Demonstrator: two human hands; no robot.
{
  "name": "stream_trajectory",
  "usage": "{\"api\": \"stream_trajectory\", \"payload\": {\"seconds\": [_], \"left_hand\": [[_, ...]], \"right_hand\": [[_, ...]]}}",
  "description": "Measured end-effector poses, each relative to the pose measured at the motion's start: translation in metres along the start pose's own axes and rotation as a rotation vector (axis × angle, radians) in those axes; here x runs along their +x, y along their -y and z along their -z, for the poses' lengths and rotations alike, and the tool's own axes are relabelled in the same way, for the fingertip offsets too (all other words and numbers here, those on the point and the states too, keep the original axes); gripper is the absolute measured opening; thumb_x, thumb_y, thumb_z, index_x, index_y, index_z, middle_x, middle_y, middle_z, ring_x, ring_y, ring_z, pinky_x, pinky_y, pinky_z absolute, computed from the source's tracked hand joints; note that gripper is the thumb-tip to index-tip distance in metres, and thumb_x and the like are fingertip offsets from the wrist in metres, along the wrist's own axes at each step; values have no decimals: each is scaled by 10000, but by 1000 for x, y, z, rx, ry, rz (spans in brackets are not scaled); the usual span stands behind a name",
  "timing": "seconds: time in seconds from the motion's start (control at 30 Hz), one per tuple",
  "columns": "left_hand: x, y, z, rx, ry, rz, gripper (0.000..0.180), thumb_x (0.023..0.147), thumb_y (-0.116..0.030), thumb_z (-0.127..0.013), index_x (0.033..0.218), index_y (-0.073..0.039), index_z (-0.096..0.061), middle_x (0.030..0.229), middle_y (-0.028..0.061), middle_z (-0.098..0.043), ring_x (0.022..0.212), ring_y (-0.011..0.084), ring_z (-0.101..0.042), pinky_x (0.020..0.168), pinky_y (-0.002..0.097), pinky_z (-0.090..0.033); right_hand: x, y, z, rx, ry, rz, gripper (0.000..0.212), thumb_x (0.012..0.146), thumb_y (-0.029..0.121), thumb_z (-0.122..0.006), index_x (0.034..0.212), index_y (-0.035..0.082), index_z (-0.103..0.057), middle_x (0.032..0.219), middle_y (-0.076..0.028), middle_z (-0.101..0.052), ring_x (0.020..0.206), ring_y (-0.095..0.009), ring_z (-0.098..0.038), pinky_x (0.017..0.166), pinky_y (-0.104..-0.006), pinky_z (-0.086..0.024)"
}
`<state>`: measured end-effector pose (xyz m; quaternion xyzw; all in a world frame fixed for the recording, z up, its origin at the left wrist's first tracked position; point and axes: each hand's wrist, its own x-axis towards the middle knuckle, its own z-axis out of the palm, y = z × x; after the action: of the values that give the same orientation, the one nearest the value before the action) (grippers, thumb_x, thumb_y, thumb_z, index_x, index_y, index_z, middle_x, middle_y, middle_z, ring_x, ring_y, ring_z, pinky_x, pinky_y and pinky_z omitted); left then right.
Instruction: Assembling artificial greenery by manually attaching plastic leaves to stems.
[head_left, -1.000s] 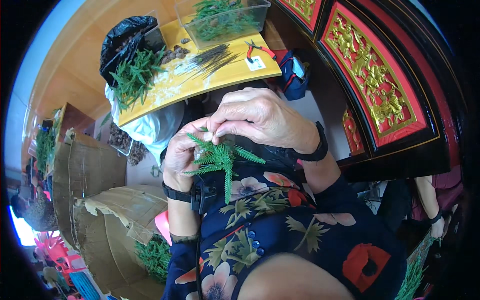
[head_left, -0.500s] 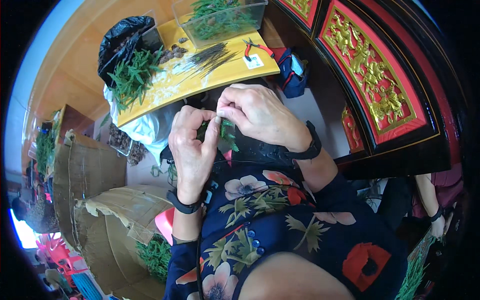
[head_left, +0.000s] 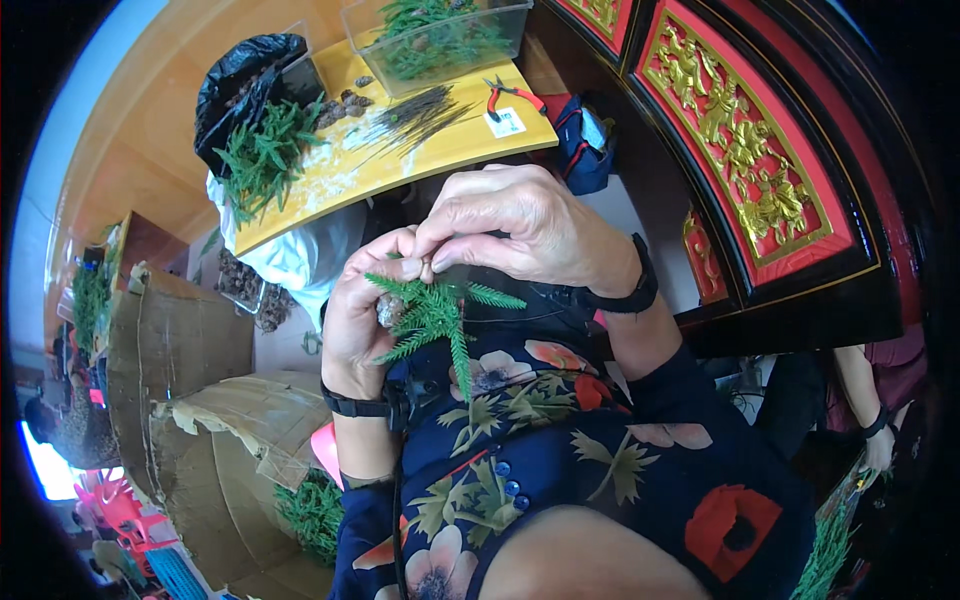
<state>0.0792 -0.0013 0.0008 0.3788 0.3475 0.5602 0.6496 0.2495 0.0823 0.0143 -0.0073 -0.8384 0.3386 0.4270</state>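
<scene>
In front of my chest, my left hand (head_left: 362,305) is closed around the stem end of an artificial green fir sprig (head_left: 436,312). Its needled branches spread downward, and a small brownish-white pine cone (head_left: 390,310) sits among them against my palm. My right hand (head_left: 535,228) pinches at the same stem end, its thumb and forefinger meeting my left fingertips. A thin dark strand like wire runs below the right hand; where it begins is hidden by the fingers.
Ahead, a yellow table (head_left: 355,205) bears loose dark wires (head_left: 425,115), red-handled pliers (head_left: 512,97), pine cones (head_left: 345,105), a green sprig pile (head_left: 268,150), a black bag (head_left: 225,105) and a clear bin (head_left: 440,75). Cardboard boxes (head_left: 180,330) stand left; carved panels (head_left: 735,140) right. Another person's hand (head_left: 878,452) is far right.
The sprig has turned from mostly hidden beneath my hands to facing up, showing its branches and the pine cone. My left hand has shifted lower and rolled; my right has moved slightly right.
</scene>
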Motion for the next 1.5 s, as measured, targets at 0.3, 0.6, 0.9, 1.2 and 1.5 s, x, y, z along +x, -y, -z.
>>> {"api": "stream_trajectory", "payload": {"seconds": [0.3,0.6,0.9,1.2,1.5], "left_hand": [[0,1,1,245,-94,-67,83,760,-94,-607,745,-25,-562,744,11,-533,668,116,-498,594,239,-396],[0,7,-11,1211,-336,-667,68,748,-17,-621,803,6,-588,746,-6,-541,682,99,-491,629,235,-393],[3,2,5,31,-45,-30,64,744,-53,-594,790,-13,-575,783,32,-570,715,103,-522,661,214,-399],[3,7,10,-108,15,14,61,749,-46,-590,794,-12,-568,799,35,-573,722,92,-525,667,200,-396],[-1,3,-8,599,-265,-326,55,748,-38,-582,792,-9,-564,770,19,-544,706,83,-511,656,206,-395]], "right_hand": [[-1,2,1,-357,-9,26,101,728,89,-665,813,56,-622,725,-55,-587,636,-213,-557,585,-308,-408],[-3,2,-7,-345,-102,-290,134,696,85,-685,802,41,-616,658,-32,-562,563,-202,-531,586,-288,-408],[2,-5,5,-252,-36,147,160,704,61,-683,860,89,-655,720,-17,-596,636,-172,-566,589,-285,-426],[1,-2,-2,-412,-59,195,127,721,96,-670,843,93,-638,776,-26,-597,689,-193,-575,613,-293,-430],[1,4,-4,-515,-16,-28,73,752,109,-632,796,74,-585,764,-33,-574,698,-204,-565,634,-313,-416]]}}
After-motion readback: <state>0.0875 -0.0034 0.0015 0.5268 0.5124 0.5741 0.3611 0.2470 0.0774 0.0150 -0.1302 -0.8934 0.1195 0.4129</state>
